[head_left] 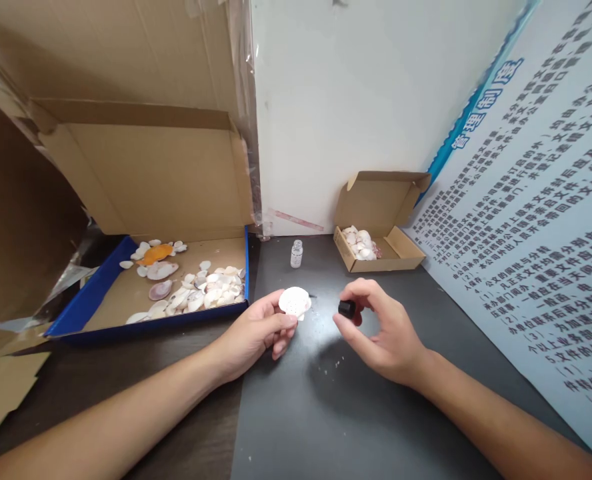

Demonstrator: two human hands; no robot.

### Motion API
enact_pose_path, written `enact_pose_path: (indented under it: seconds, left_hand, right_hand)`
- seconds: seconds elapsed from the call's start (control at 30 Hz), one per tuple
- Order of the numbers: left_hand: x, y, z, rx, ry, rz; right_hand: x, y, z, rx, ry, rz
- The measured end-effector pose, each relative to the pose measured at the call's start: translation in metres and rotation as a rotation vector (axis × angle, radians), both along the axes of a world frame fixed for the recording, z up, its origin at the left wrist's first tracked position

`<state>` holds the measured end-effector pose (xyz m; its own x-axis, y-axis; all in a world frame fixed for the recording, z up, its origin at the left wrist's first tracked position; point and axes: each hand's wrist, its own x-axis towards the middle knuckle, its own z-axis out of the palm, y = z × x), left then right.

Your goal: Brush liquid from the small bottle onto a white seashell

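Note:
Pinched between the thumb and fingers of my left hand [251, 333] is a white seashell [295, 302], its fan-shaped face turned up and dotted with small specks. My right hand [389, 327] grips a black bottle cap [347, 308] just to the right of the shell, with a gap between them. A thin dark tip shows beside the shell's right edge; whether it belongs to the cap I cannot tell. Behind both hands stands a small glass bottle [297, 255] with a white label, upright and uncapped.
At the left, a blue-edged cardboard box [121, 293] holds many loose shells [211, 288]. A smaller open carton [391, 257] with white shells [359, 241] stands at the back right. White crumbs lie on the dark mat [296, 413]. A printed poster [536, 200] borders the right side.

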<state>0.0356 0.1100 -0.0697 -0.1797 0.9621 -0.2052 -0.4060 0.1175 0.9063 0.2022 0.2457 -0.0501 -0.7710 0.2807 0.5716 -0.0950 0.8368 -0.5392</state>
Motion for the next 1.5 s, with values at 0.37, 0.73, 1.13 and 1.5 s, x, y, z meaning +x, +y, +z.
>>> enact_pose_path:
  seconds: [0.37,0.73,1.13,1.5]
  left_hand:
    - [-0.0007,-0.0004,-0.0010,0.004,0.021,-0.010]
    - [-0.0019,-0.0003,-0.0060,0.028,0.098,-0.050]
    - [0.0038,-0.0011,0.0012,0.034,0.289,-0.113]
    - [0.0041,-0.0017,0.0024,0.002,0.351,-0.152]
  right_hand:
    - [0.0016,0.0004,-0.0012,-0.051,0.010,0.010]
    - [0.0003,-0.0041,-0.0009,-0.061,-0.003,0.095]
    - [0.0007,-0.0042,0.0008,-0.032,0.002,0.031]
    - [0.0007,-0.0047,-0.0004,-0.072,-0.004,-0.049]
